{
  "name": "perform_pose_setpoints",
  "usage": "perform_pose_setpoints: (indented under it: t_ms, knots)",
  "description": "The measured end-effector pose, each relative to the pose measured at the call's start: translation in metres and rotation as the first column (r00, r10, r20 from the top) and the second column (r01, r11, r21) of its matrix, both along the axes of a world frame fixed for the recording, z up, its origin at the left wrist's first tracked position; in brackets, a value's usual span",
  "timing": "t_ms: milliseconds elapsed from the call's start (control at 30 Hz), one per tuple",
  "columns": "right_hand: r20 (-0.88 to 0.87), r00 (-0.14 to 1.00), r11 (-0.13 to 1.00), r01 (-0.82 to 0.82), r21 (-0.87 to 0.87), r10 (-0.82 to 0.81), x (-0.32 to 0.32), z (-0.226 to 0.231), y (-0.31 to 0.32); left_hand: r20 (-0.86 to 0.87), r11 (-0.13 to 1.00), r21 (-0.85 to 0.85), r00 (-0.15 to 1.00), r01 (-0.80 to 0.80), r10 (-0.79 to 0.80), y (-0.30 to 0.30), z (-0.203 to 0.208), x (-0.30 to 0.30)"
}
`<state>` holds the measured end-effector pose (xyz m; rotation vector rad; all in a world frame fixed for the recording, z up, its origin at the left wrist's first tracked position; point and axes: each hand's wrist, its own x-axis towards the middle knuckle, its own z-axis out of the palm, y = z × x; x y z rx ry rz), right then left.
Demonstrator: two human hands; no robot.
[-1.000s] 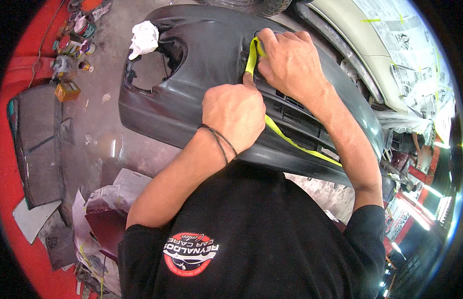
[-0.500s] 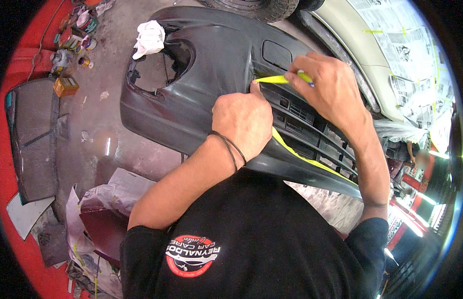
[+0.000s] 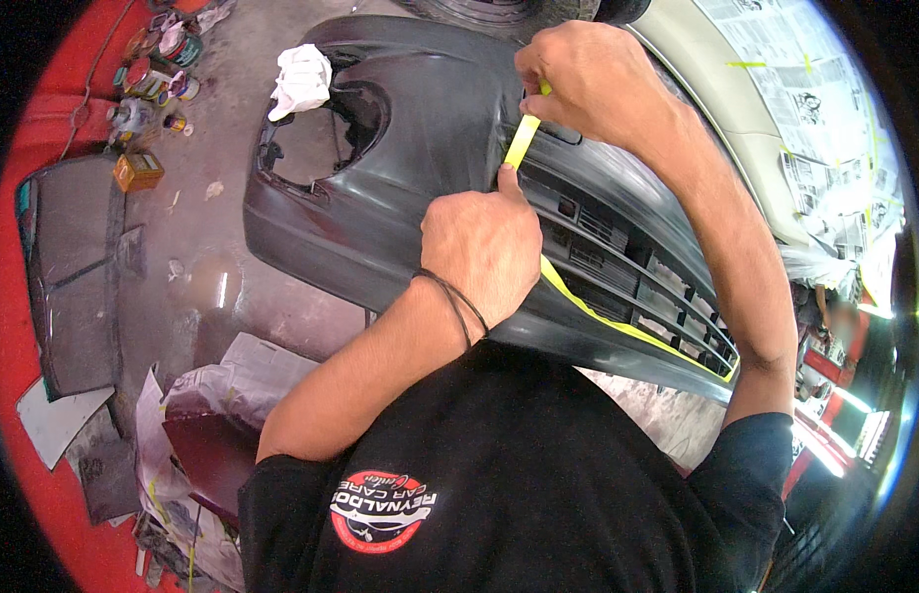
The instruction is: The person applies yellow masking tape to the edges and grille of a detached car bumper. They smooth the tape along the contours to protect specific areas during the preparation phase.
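A black car bumper [image 3: 430, 109] lies in front of me, with a slatted grille [image 3: 617, 252] in its middle. Yellow masking tape [image 3: 617, 321] follows the grille's near edge. Closed into a fist, my left hand [image 3: 479, 242] presses one digit on the tape at the grille's left corner; its curled fingers are mostly hidden. From that digit a taut strip [image 3: 521, 141] runs up and slightly right to my right hand [image 3: 598, 84], which is closed around the tape's far end above the bumper. A bit of yellow shows between its fingers; the roll itself is hidden.
A crumpled white cloth [image 3: 301, 81] sits beside the bumper's round opening. Paint cans [image 3: 182, 47] and an orange box [image 3: 138, 171] stand on the floor at left, near a dark glass panel [image 3: 74, 267]. A paper-masked car [image 3: 746, 119] stands at right.
My right hand has moved up and left, swinging the tape strip from nearly level to steeply upward. My left hand stays pressed at the corner.
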<state>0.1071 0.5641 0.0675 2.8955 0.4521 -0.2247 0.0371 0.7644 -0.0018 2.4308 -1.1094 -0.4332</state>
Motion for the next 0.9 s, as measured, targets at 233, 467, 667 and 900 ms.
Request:
perform_pose_setpoints:
  t_ms: [233,467,667,900]
  knots:
    - [-0.039,0.999,0.997,-0.033,-0.064,0.031,0.012,-0.022,-0.005,0.007,0.999,-0.007,0.999,-0.049,0.049,-0.002,0.0,-0.004]
    - [-0.108,0.993,0.999,-0.039,-0.022,0.037,0.015,-0.012,-0.005,-0.092,0.993,0.007,0.988,-0.121,0.121,-0.004,0.007,0.001]
    - [-0.05,0.999,0.999,0.024,0.047,-0.022,-0.002,-0.019,-0.018,-0.263,0.989,0.012,0.954,-0.146,0.144,-0.003,0.013,0.015]
    - [0.086,0.996,0.989,0.011,0.146,-0.024,-0.019,-0.025,-0.032,-0.403,0.966,-0.112,0.899,-0.232,0.169,0.003,0.001,0.023]
